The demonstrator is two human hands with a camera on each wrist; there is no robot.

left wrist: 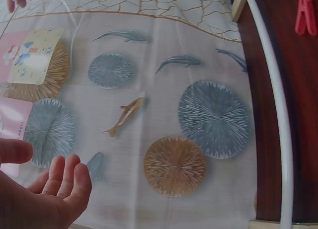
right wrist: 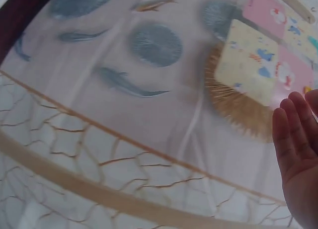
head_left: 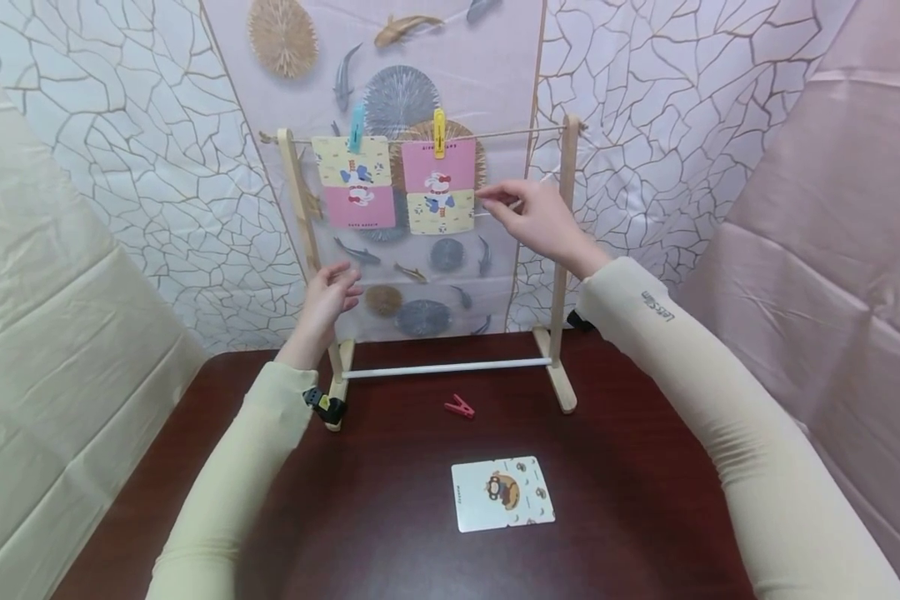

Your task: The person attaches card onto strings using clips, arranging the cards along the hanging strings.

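Note:
Two cards hang from a cord (head_left: 517, 132) on a wooden stand. The left card (head_left: 352, 200), yellow above pink, is held by a blue clothespin (head_left: 357, 128). A yellow clothespin (head_left: 439, 133) holds the right card (head_left: 440, 179), pink above yellow, with an upside-down cartoon print. My right hand (head_left: 536, 218) is raised at this card's right edge, its fingers fairly straight in the right wrist view. Lower down, beside the left post, my left hand (head_left: 326, 304) hovers below the left card with loosely bent fingers and nothing in it.
On the dark red table lie a red clothespin (head_left: 460, 407) and a white card with a monkey print (head_left: 504, 494). The stand has wooden posts (head_left: 567, 200), a white lower bar (head_left: 450, 367) and feet (head_left: 557, 375). Patterned cloth (head_left: 682, 125) hangs behind.

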